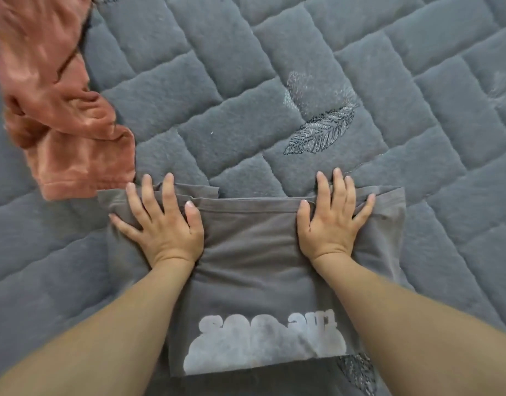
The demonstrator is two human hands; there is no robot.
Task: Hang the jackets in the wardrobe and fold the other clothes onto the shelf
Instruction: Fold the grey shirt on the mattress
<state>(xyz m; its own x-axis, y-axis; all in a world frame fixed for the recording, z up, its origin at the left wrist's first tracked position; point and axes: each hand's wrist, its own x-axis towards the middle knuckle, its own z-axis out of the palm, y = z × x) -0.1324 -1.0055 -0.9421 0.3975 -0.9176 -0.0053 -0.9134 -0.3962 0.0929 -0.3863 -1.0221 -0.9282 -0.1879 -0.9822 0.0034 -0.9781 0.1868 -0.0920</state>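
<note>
A grey T-shirt (250, 261) with a pale printed logo lies partly folded on the quilted bedspread, its logo end nearest me. My left hand (160, 224) presses flat on the shirt's far left part, fingers spread and straight. My right hand (331, 221) presses flat on the far right part, fingers reaching the folded far edge. Neither hand grips the cloth.
A crumpled salmon-pink garment (60, 110) lies at the upper left, its hem almost touching the shirt's far left corner. The dark grey quilted bedspread (360, 81) with embroidered feather motifs fills the view.
</note>
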